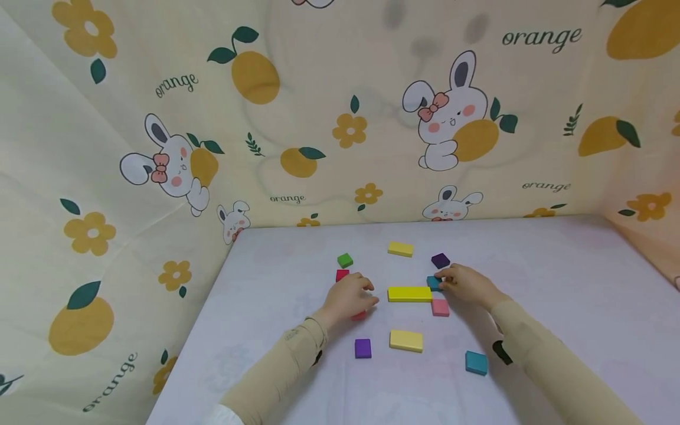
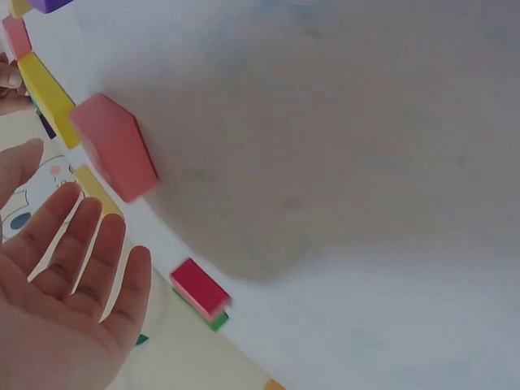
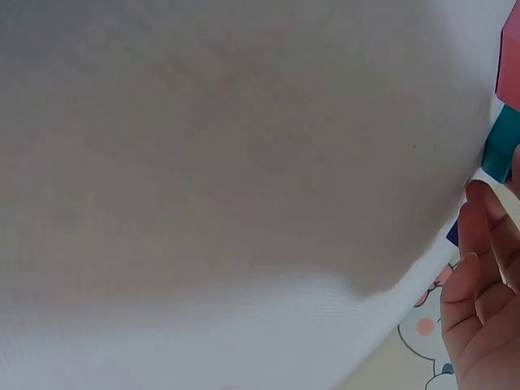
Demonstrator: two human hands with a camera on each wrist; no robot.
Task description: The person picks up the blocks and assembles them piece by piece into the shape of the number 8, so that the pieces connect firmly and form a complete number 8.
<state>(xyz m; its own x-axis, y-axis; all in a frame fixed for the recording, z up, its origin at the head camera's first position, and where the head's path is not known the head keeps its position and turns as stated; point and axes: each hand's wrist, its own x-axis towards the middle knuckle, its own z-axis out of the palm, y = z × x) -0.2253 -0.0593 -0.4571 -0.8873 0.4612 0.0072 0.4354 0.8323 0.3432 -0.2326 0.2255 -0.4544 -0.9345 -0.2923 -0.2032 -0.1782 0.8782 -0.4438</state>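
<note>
My right hand (image 1: 470, 286) is at the far end of a small teal block (image 1: 432, 284), with thumb and fingertips pinching it at its right side. That block sits just beyond a pink block (image 1: 440, 307) and by the right end of a long yellow block (image 1: 409, 294). My left hand (image 1: 347, 300) holds nothing, its fingers spread loosely above the table. A coral-red block (image 1: 359, 316) lies partly hidden beneath it. Past its knuckles is a crimson block (image 1: 342, 275), with a green block (image 1: 345, 260) behind.
Pale yellow blocks lie at the back (image 1: 401, 249) and front (image 1: 406, 340). A dark purple block (image 1: 440, 260) is beyond my right hand. Nearer lie a purple block (image 1: 363, 348) and another teal block (image 1: 476, 363). A printed cloth (image 1: 319, 124) hangs behind the white table (image 1: 276, 271).
</note>
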